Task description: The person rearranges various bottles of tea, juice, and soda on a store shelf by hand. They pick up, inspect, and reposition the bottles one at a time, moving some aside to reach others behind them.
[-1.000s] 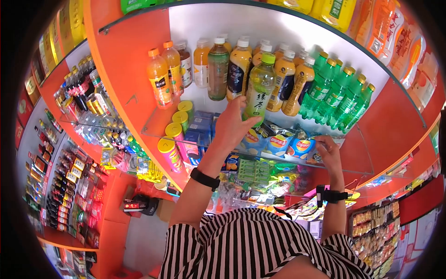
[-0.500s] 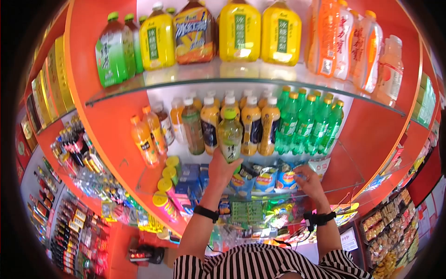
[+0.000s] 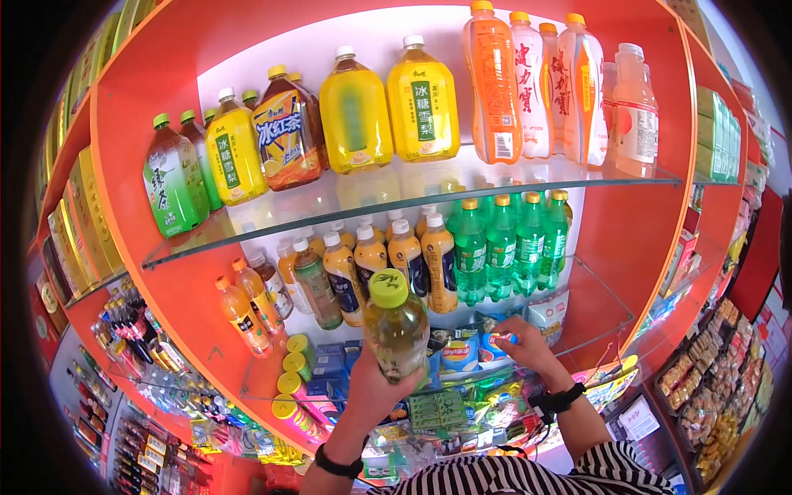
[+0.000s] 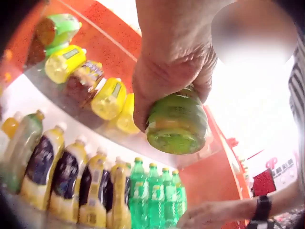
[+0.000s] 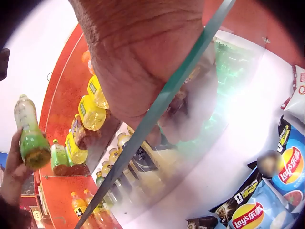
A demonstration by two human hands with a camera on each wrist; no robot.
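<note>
My left hand (image 3: 377, 392) grips a green tea bottle (image 3: 396, 334) with a lime-green cap, held in front of the drinks shelf. Its cap tilts toward the head camera. From the left wrist, the bottle's green base (image 4: 176, 138) shows below the curled fingers. My right hand (image 3: 528, 351) is at the middle shelf's front, beside blue Lay's chip bags (image 3: 459, 351), with fingers loosely bent. In the right wrist view a glass shelf edge (image 5: 157, 107) crosses in front of that hand, and its fingertips are partly hidden in glare.
Orange-yellow bottles (image 3: 441, 264) and green soda bottles (image 3: 501, 256) line the middle shelf. Above them, a glass shelf (image 3: 412, 196) carries large yellow drink bottles (image 3: 422, 99). Capped canisters (image 3: 290, 384) stand at lower left. Packaged snacks (image 3: 718, 371) fill a rack at right.
My left hand has taken the green tea bottle away from the shelf, closer to the head camera, and tipped its cap toward me. The head view has swung up to the upper shelf. My right hand remains near the chips.
</note>
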